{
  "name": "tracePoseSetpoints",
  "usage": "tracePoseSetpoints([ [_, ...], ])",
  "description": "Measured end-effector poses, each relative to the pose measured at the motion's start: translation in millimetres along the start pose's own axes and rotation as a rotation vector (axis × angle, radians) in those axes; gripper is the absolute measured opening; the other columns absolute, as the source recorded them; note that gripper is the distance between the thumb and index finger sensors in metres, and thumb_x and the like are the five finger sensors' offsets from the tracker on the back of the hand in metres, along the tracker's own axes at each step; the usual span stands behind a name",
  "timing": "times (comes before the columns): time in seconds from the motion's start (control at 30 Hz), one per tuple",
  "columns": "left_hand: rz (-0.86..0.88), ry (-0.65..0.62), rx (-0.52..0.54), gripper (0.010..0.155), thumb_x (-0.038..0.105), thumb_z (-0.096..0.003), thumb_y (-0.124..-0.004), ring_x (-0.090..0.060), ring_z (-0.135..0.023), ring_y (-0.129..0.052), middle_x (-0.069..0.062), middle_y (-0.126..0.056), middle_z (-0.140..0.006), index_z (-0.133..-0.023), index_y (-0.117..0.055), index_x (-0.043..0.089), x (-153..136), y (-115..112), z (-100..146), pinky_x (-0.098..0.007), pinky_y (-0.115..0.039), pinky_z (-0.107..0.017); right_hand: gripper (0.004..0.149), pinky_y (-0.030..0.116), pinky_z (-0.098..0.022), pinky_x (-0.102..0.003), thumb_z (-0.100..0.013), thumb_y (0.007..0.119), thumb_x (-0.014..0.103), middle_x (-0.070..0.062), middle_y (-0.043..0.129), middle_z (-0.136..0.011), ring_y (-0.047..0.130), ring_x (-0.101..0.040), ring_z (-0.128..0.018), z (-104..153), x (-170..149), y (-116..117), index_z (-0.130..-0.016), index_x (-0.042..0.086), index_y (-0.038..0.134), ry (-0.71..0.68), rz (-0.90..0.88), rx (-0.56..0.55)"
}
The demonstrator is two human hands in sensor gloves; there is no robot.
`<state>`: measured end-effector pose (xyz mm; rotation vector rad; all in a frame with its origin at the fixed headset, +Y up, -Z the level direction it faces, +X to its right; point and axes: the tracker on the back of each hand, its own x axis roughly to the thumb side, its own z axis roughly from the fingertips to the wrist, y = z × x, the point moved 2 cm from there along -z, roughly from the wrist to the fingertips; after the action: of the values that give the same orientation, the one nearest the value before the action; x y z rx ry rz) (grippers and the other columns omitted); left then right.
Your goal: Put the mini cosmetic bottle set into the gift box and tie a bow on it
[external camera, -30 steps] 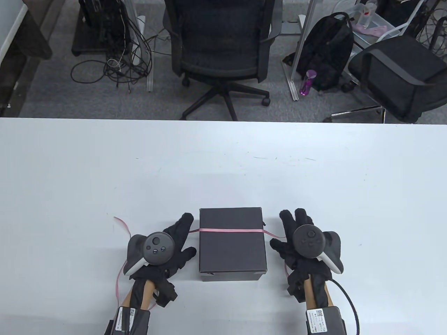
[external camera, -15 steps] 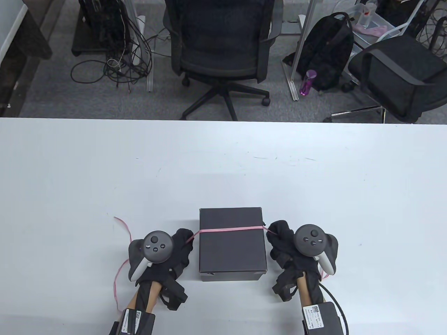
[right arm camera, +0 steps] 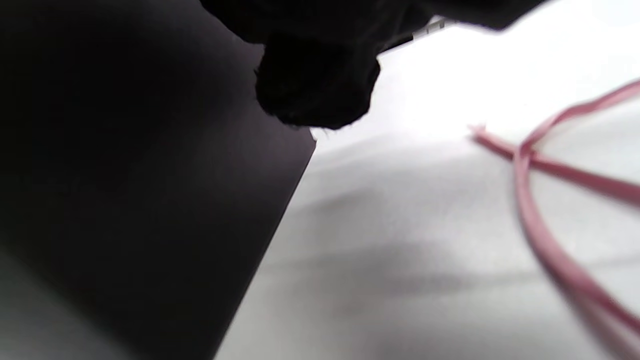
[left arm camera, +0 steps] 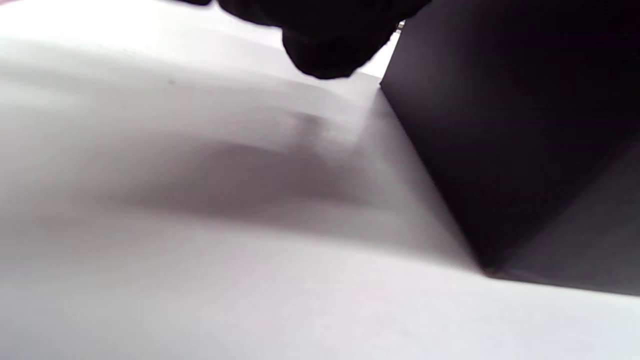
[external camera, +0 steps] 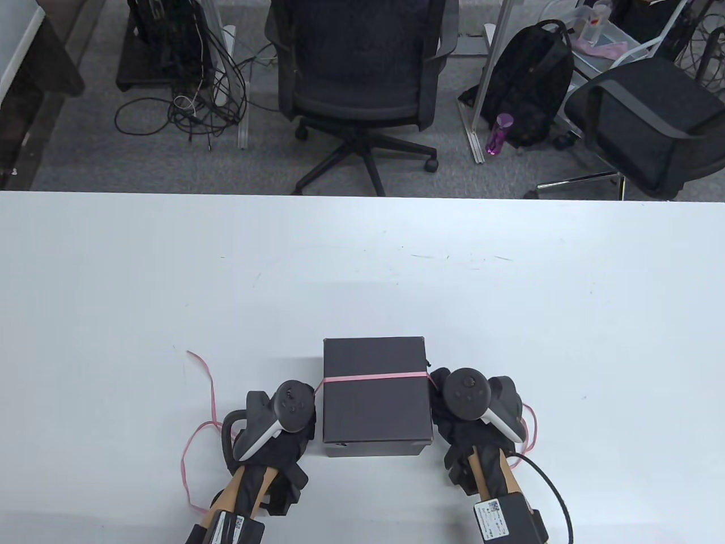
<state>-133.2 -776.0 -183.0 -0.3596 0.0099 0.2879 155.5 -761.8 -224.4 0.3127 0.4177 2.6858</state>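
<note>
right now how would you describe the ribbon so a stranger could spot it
On the white table, find the dark grey lidded box at the near edge between two gloved hands. The thin pink ribbon crosses its lid and trails onto the table both sides, the only pink thing there.

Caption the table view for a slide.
Both hands flank a closed black gift box crossed by pink ribbon.
</note>
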Motion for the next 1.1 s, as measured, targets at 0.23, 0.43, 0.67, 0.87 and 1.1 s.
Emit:
tracePoseSetpoints([
  [0.23, 0.065, 0.032, -0.150, 0.042, 0.037, -0.0646, -0.058, 0.000, -0.013, -0.089, 0.006, -0.090, -0.059, -0.103, -0.065, 0.022, 2.6, -11.1, -3.8, -0.021, -0.085, -0.011, 0.047, 0.083, -0.010, -0.027, -0.062, 0.058, 0.021, -0.012, 0.093, -0.050, 0.086, -0.006, -0.013, -4.1, -0.4, 10.6, -0.101, -0.006, 0.059, 0.031, -0.031, 0.093],
  [0.43, 0.093, 0.038, -0.179, 0.041, 0.036, -0.0648, -0.057, 0.000, -0.013, -0.089, 0.006, -0.090, -0.059, -0.103, -0.065, 0.022, 3.9, -18.2, -6.1, -0.021, -0.085, -0.011, 0.048, 0.083, -0.010, -0.026, -0.062, 0.058, 0.021, -0.012, 0.093, -0.051, 0.086, -0.005, -0.013, -6.9, -3.6, 18.7, -0.102, -0.006, 0.057, 0.036, -0.077, 0.119],
  [0.67, 0.130, 0.019, -0.177, 0.040, 0.035, -0.0648, -0.056, -0.001, -0.014, -0.089, 0.006, -0.089, -0.060, -0.102, -0.064, 0.022, 7.1, -26.0, -9.1, -0.022, -0.084, -0.012, 0.049, 0.083, -0.011, -0.027, -0.062, 0.058, 0.021, -0.014, 0.093, -0.052, 0.086, -0.006, -0.013, -9.9, -9.0, 30.4, -0.104, -0.004, 0.058, 0.037, -0.081, 0.149],
  [0.87, 0.145, 0.012, -0.149, 0.040, 0.035, -0.0646, -0.056, -0.002, -0.015, -0.089, 0.005, -0.088, -0.061, -0.100, -0.065, 0.020, 8.2, -28.3, -11.0, -0.023, -0.084, -0.013, 0.047, 0.084, -0.014, -0.028, -0.062, 0.060, 0.021, -0.010, 0.093, -0.050, 0.087, -0.007, -0.015, -9.9, -5.3, 31.8, -0.103, -0.002, 0.062, 0.017, 0.014, 0.100],
  [1.1, 0.152, 0.024, -0.126, 0.040, 0.035, -0.0645, -0.056, -0.003, -0.015, -0.089, 0.005, -0.088, -0.061, -0.101, -0.065, 0.020, 8.1, -29.2, -10.2, -0.024, -0.085, -0.014, 0.046, 0.084, -0.016, -0.031, -0.061, 0.061, 0.020, -0.011, 0.092, -0.049, 0.088, -0.009, -0.016, -9.1, -4.1, 33.6, -0.102, -0.002, 0.063, 0.017, 0.018, 0.060],
])
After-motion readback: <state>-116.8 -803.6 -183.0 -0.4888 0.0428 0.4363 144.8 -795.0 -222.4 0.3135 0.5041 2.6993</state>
